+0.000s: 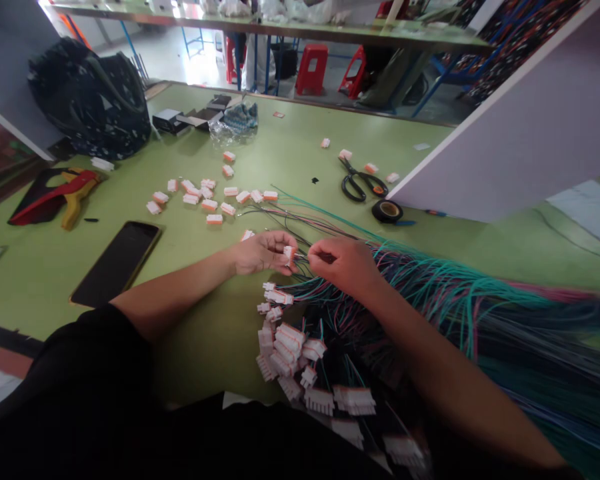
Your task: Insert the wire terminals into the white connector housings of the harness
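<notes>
Connector (289, 256) clamped in the left hand (263, 254) near mid-worktop (300, 150), loose wiring crowding it.
Right hand (350, 267) is pinched on what looks like a thin wire (302, 255) just beside the connector (its tip is too small to make out); the two hands are near but apart. Principal risk, in judgement: a wrong or poorly seated wire, since similar strands of the wire bundle (445, 273) spread toward the worktop's right edge. Secondary risk: snagging, as wired connectors (289, 341) lie heaped toward the near edge.
</notes>
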### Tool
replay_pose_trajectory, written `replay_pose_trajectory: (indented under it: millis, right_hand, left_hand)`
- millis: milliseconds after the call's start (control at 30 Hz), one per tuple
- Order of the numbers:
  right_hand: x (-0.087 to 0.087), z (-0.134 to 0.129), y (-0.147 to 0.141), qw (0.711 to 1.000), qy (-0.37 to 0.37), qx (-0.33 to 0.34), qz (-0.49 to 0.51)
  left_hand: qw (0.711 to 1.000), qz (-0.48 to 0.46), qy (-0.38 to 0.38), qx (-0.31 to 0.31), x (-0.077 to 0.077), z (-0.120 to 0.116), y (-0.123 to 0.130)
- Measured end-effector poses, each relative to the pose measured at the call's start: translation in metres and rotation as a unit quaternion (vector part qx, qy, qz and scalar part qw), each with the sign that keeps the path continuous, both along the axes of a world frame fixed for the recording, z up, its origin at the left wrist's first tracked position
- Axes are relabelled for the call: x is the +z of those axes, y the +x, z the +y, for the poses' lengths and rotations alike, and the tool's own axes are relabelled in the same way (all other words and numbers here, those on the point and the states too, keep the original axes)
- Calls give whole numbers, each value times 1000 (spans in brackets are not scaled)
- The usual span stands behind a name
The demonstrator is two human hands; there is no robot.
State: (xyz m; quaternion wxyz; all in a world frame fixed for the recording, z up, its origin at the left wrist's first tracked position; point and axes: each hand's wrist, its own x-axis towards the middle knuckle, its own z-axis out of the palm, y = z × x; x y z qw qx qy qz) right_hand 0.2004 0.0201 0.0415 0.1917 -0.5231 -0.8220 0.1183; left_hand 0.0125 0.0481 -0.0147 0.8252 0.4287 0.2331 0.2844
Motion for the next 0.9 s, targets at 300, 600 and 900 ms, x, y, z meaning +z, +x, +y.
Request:
replay_pose_trajectory:
  millis: [300,600,900]
  right_hand:
    - [-1,-1,-1,1000,12,17,-20]
    - [0,-1,-2,999,19,26,-24]
    - [0,1,-2,1000,2,28,-1]
  left_hand:
    - [1000,-7,-7,-3,-2,1,0]
    - [1000,2,-6,-5,0,0,0]
    - [1000,6,-11,-5,2,0,0]
